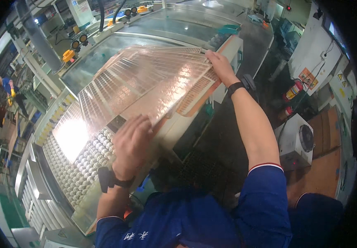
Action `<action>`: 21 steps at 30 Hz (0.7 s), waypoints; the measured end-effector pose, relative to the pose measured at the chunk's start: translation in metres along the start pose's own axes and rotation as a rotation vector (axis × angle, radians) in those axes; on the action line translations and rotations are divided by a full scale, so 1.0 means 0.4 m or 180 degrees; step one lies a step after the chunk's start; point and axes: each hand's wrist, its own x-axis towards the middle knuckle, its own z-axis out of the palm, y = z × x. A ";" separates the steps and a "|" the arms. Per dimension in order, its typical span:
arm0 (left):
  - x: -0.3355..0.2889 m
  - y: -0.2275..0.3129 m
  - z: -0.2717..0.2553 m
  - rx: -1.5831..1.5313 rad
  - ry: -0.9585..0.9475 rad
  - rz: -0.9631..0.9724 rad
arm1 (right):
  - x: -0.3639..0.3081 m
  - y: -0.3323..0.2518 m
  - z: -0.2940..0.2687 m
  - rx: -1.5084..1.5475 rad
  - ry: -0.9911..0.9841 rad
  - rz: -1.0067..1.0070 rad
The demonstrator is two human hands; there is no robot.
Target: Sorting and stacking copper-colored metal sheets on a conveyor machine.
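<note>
One copper-coloured sheet (pixel 145 87) is held over the roller conveyor (pixel 79 165): the left hand (pixel 131 142) is pressed flat on its near edge, the right hand (pixel 222 66) clamped on its far-right corner.

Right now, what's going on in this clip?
A person holds a large copper-coloured patterned sheet over a machine table studded with small rollers. The left hand presses on the sheet's near edge; the right hand grips its far corner. Another person stands far off at left.
</note>
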 end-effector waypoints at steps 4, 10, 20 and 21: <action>-0.069 0.024 0.005 -0.0155 -0.0124 -0.0056 | -0.009 -0.025 0.011 -0.0461 -0.0459 0.0024; -0.106 0.004 -0.013 -0.0477 -0.0106 -0.0373 | -0.005 0.005 0.008 -0.1141 -0.0481 -0.0766; -0.280 -0.206 -0.135 -0.0232 0.1776 -0.2839 | -0.004 0.000 0.042 -0.0564 -0.0587 0.0001; -0.290 -0.221 -0.132 -0.0701 0.2045 -0.3406 | -0.003 0.008 0.041 -0.0588 -0.0594 -0.0030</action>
